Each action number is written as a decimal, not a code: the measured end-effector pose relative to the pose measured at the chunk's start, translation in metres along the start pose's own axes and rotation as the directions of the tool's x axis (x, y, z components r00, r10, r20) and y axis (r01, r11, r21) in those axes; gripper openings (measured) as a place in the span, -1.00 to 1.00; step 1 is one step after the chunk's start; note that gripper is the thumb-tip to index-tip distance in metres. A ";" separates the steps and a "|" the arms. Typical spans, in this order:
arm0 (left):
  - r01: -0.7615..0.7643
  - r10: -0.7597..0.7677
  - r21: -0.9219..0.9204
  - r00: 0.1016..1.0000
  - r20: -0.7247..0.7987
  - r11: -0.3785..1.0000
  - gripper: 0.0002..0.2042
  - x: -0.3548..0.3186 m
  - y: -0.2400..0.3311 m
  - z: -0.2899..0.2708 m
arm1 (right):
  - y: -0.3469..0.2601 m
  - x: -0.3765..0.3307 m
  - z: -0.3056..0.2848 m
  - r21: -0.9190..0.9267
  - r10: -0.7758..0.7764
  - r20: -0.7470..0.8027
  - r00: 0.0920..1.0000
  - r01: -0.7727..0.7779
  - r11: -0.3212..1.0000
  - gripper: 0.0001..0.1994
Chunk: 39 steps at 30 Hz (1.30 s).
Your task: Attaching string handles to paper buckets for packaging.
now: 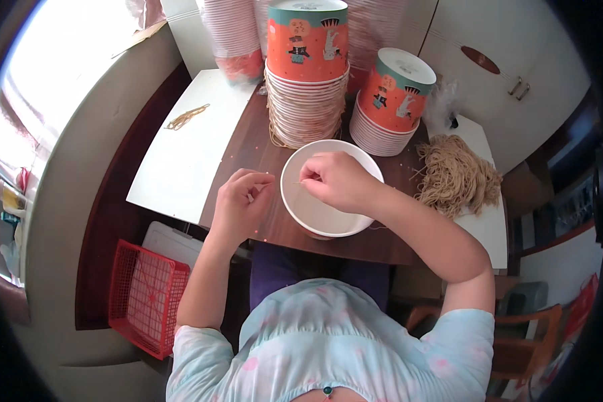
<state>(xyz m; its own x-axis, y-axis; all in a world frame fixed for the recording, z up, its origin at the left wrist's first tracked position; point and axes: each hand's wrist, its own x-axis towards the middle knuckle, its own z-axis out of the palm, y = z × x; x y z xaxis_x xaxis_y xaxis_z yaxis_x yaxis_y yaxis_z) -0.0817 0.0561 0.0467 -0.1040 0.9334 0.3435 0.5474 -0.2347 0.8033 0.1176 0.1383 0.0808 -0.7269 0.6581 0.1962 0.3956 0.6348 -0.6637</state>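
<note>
Two hands meet over the white paper bowl at the desk edge. Right hand hovers above the bowl's rim, its grip pinched together on a thin string end; left hand sits just beside, fingers curled, grip closed, though on what I cannot tell. That bowl looks light and thin-walled, likely to dent, so the rim is the sensible hold. Limp tan string bundle lies to the right, stacked cups behind.
</note>
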 end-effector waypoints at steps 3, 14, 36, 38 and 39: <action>0.034 -0.033 -0.034 0.999 0.038 0.999 -0.83 0.002 -0.006 0.005 | 0.003 0.009 0.008 -0.083 0.042 0.012 0.999 -0.041 0.996 -0.88; -0.012 0.017 -0.058 0.996 0.084 0.998 -0.80 0.012 -0.006 0.007 | 0.007 0.017 0.017 -0.109 0.010 -0.011 1.000 -0.012 0.994 -0.90; -0.027 0.027 0.007 0.994 0.109 1.000 -0.79 0.012 0.000 0.004 | 0.004 0.017 0.018 -0.079 0.076 -0.038 0.996 -0.079 0.994 -0.90; -0.028 0.027 0.011 0.993 0.114 1.000 -0.79 0.013 0.001 0.005 | 0.004 0.017 0.018 -0.049 0.079 -0.024 0.997 -0.080 0.996 -0.90; -0.029 0.027 0.014 0.993 0.119 0.999 -0.79 0.014 0.001 0.005 | 0.006 0.017 0.018 -0.048 0.078 -0.025 0.997 -0.080 0.996 -0.90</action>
<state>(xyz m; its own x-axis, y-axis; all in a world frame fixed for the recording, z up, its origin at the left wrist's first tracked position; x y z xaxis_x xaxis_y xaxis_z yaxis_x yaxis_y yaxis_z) -0.0783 0.0698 0.0501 0.0105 0.9524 0.3048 0.5617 -0.2578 0.7862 0.0974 0.1453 0.0670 -0.6795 0.7157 0.1613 0.4788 0.5992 -0.6416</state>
